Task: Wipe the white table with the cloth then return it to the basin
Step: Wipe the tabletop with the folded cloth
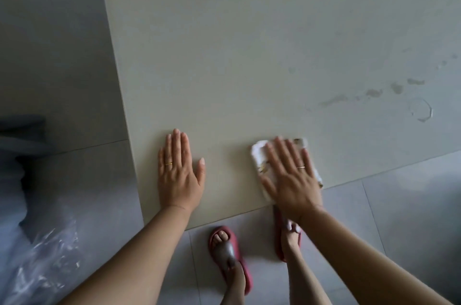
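Note:
The white table (249,42) fills most of the view, its near edge running just under my hands. My right hand (290,175) lies flat, fingers straight, pressing a folded white cloth (258,155) with brownish marks onto the table near the front edge; the hand is slightly blurred. My left hand (178,170) rests flat on the bare tabletop to the left, fingers straight and together. Damp streaks and a ring mark (421,110) show on the table at the right. No basin is in view.
Grey floor tiles (399,205) lie beyond the table's left and front edges. My feet in red slippers (229,254) stand below the table edge. Crinkled clear plastic (45,267) and a dark object (22,145) sit at the lower left.

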A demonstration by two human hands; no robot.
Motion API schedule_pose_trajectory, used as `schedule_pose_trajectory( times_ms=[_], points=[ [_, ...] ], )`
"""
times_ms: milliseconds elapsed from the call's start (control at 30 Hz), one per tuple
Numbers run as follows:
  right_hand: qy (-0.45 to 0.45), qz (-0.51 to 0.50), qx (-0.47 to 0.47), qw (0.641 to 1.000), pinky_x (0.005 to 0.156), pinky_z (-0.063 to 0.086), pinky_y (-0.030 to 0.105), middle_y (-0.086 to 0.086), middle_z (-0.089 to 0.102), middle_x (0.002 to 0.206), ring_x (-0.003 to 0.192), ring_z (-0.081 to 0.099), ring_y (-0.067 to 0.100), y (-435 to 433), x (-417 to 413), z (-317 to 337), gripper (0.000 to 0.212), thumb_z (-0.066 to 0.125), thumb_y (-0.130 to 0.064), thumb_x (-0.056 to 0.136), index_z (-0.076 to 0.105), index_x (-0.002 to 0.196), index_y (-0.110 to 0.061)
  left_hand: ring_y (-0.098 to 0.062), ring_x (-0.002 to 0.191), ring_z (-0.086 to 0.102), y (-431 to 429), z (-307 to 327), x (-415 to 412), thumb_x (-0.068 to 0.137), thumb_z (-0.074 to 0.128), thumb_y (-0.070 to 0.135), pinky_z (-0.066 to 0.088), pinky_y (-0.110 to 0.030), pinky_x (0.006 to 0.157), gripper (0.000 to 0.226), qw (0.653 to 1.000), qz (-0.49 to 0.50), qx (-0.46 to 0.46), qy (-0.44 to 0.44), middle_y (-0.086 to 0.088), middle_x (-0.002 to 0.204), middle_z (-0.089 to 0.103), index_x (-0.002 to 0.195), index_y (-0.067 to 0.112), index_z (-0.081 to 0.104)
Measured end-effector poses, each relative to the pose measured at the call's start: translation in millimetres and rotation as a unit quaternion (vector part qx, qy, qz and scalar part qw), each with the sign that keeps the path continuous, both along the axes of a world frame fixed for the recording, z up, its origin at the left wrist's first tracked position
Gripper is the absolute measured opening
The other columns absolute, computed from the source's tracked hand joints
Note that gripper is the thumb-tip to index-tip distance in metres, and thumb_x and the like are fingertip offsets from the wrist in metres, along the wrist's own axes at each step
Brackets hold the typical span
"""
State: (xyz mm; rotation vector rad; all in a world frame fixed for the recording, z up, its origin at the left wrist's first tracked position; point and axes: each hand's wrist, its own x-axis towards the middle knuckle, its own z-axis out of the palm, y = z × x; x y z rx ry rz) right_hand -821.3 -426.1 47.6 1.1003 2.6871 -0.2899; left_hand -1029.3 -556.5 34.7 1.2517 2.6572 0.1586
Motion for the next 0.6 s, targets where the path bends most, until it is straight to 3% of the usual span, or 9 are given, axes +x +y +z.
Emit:
schedule_pose_trajectory(
  times_ms=[100, 200, 333, 433, 600],
  points=[
    [-0.018, -0.128, -0.009, 0.992, 0.116, -0.013, 0.039, -0.005, -0.015, 0.156, 0.144, -0.018, 0.014, 11.5, 11.3, 2.6, 0.068, 0.009, -0.061, 0.088, -0.009, 0.147, -0.032, -0.031, 0.143, 0.020, 3.1, 2.8, 0.7, 0.091, 0.027, 0.040, 0.015, -0.047, 0.117, 0.067, 1.000, 0.006, 0.002, 0.013, -0.017, 0.154, 0.022, 0.145, 0.000, 0.027],
    [0.007, -0.171, -0.024, 0.985, 0.116, -0.012, 0.044, 0.001, -0.014, 0.156, 0.143, -0.018, 0.020, -22.7, -16.7, 3.2, 0.068, 0.012, -0.056, 0.090, -0.007, 0.148, -0.026, -0.030, 0.143, 0.020, 22.1, 9.0, 7.1, 0.090, 0.030, 0.041, 0.012, -0.045, 0.117, 0.068, 1.000, -0.002, 0.022, 0.008, -0.017, 0.154, 0.023, 0.145, 0.001, 0.028],
    [0.039, 0.051, -0.040, 0.997, 0.112, 0.012, 0.048, 0.008, 0.022, 0.154, 0.142, 0.019, 0.031, -52.1, -17.0, 9.1, 0.063, 0.036, -0.047, 0.089, 0.029, 0.146, -0.020, -0.029, 0.144, 0.018, 63.2, 15.1, 29.2, 0.091, 0.028, 0.043, 0.010, -0.042, 0.117, 0.069, 0.999, -0.008, 0.042, -0.024, -0.015, 0.155, 0.021, 0.146, 0.002, 0.026],
    [0.025, 0.128, -0.010, 0.991, 0.114, 0.014, 0.045, 0.004, 0.024, 0.154, 0.142, 0.022, 0.026, -5.1, 17.7, 4.8, 0.064, 0.036, -0.051, 0.090, 0.030, 0.146, -0.023, -0.028, 0.145, 0.015, 80.1, 11.7, 43.5, 0.092, 0.025, 0.046, 0.007, -0.040, 0.117, 0.069, 0.999, -0.014, 0.029, -0.035, -0.013, 0.157, 0.017, 0.147, 0.004, 0.023],
    [-0.020, -0.093, -0.002, 0.995, 0.118, -0.006, 0.040, -0.001, -0.003, 0.158, 0.146, -0.008, 0.016, 54.2, 55.4, 5.5, 0.068, 0.015, -0.058, 0.090, 0.003, 0.150, -0.027, -0.029, 0.145, 0.015, 85.4, 1.5, 52.9, 0.093, 0.031, 0.045, 0.012, -0.043, 0.118, 0.069, 0.999, 0.000, 0.021, -0.025, -0.014, 0.156, 0.017, 0.147, 0.003, 0.022]
  ],
)
